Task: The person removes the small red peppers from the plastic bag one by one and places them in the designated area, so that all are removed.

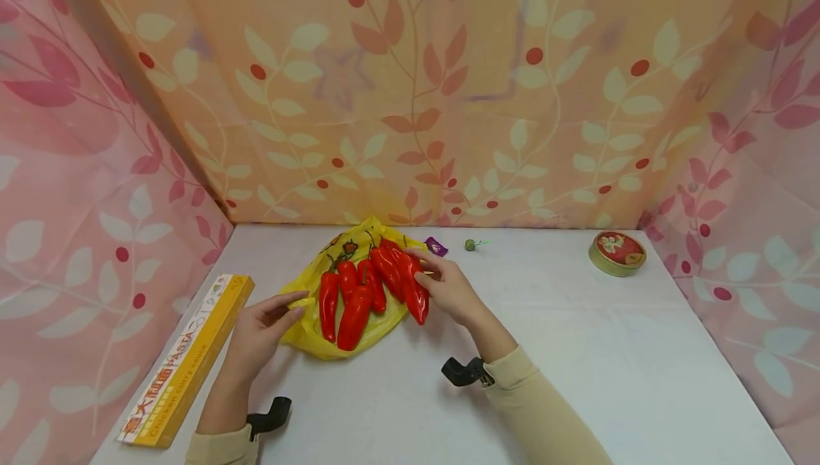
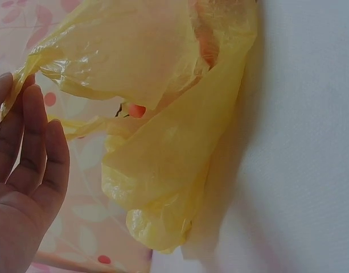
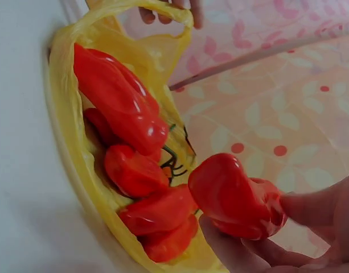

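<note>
A yellow plastic bag lies on the white table with its mouth spread, and several long red peppers rest in it. My left hand pinches the bag's left edge; the left wrist view shows the stretched yellow plastic running from between thumb and fingers. At the bag's right side my right hand holds one red pepper between thumb and fingers. This held pepper is apart from the others in the right wrist view, raised beside the bag's opening.
A yellow and white pasta box lies to the left. Behind the bag are a small purple packet and a small round green item. A round red-lidded tin stands far right. Patterned cloth walls enclose the table.
</note>
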Tool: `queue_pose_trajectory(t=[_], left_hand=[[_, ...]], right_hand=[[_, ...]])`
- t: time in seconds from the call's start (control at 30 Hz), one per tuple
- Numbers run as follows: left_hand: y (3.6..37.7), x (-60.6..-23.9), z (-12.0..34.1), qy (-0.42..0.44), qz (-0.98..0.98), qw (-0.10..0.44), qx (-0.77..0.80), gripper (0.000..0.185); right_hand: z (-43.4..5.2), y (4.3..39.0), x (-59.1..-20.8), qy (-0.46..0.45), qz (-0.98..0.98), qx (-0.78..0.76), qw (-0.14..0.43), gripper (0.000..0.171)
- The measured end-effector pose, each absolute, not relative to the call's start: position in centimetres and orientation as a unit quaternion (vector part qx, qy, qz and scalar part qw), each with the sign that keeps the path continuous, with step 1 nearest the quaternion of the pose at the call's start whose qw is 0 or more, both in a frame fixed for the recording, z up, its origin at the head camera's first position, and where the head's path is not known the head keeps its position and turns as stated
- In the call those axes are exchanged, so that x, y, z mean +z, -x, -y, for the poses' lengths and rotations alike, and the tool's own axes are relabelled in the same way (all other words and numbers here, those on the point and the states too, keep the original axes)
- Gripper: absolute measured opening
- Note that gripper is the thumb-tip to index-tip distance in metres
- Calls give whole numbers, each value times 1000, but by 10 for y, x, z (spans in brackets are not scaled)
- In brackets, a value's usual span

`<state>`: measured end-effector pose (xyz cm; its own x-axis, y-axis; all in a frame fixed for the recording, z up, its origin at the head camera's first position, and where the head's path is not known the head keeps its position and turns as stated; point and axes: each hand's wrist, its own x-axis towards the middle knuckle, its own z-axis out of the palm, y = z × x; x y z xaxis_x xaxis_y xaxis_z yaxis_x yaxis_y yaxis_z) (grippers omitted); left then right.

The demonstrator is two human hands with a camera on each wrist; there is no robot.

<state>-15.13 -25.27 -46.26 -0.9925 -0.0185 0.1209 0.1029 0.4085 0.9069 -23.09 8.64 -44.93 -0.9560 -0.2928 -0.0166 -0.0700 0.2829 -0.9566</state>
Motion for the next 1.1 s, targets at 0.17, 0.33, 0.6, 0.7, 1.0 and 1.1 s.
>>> queue_pose_trajectory(t=[0.17,0.33,0.6,0.7,1.0,1.1], left_hand=[[152,-463,253,21,840,54,-540,34],[152,-462,252,19,838,52,-542,33],[152,-462,253,14,845,50,-533,34],[152,-461,253,10,846,47,-530,35],[152,-460,252,4,836,38,-547,35],[152,-461,251,5,834,39,-550,34]], right_hand=[[-102,227,-444,96,-793,-596,85,57],[-117,223,-440,85,-799,-591,72,63],[-143,214,-433,82,-842,-534,12,61],[-156,210,-430,77,-854,-515,1,61],[-198,197,-430,56,-867,-495,7,63],[-210,193,-433,55,-870,-490,7,63]])
